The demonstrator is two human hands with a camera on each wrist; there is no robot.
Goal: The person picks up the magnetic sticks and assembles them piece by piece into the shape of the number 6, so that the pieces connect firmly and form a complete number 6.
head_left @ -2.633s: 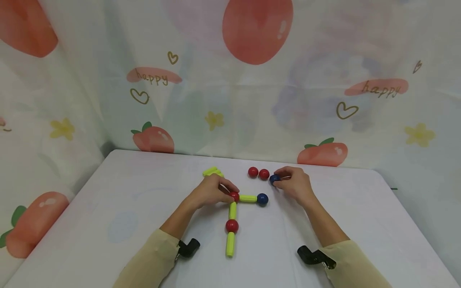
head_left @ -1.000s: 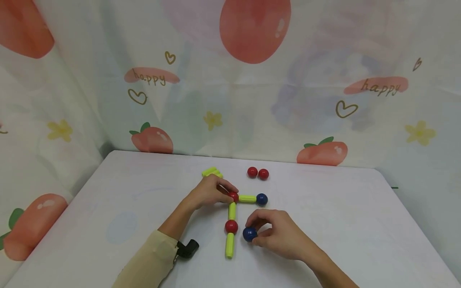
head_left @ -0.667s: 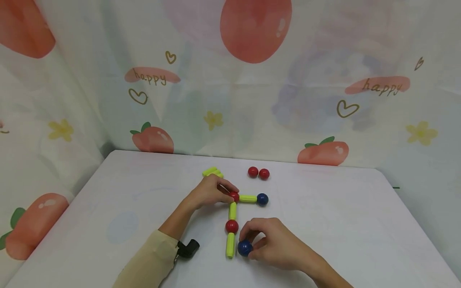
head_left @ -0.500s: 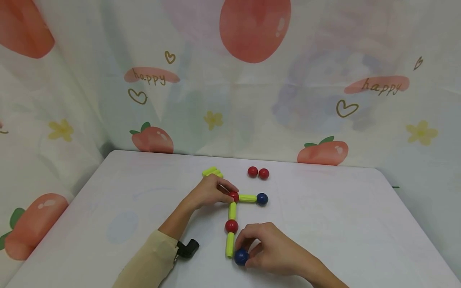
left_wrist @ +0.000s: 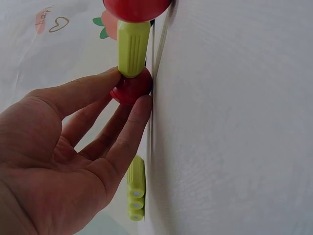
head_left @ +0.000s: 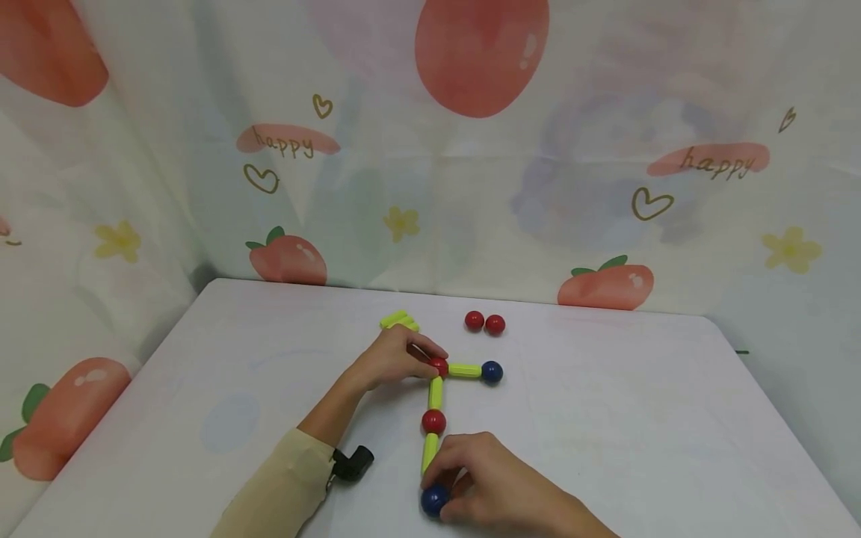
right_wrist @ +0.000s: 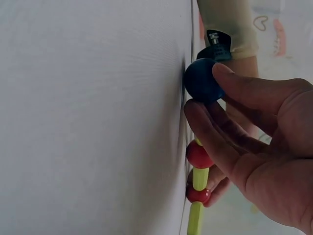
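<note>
My left hand (head_left: 397, 357) pinches a red ball (left_wrist: 133, 88) between thumb and fingers. From that ball a yellow-green rod (head_left: 465, 370) runs right to a blue ball (head_left: 492, 372). Another yellow-green rod (head_left: 436, 393) runs towards me to a second red ball (head_left: 433, 421), and a third rod (head_left: 429, 451) continues from there. Low in the head view, my right hand (head_left: 494, 482) grips a loose blue ball (right_wrist: 201, 81) at the near end of that third rod. The right fingers cover the rod's tip, so the join is hidden.
Two red balls (head_left: 474, 321) sit side by side at the back of the white table (head_left: 625, 418). Several spare yellow-green rods (head_left: 398, 320) lie together behind my left hand. A printed cloth (head_left: 457, 194) hangs behind the table.
My right hand has taken the blue ball from beside the two red balls and brought it towards me and left, to the near rod's end. The left hand has stayed put.
</note>
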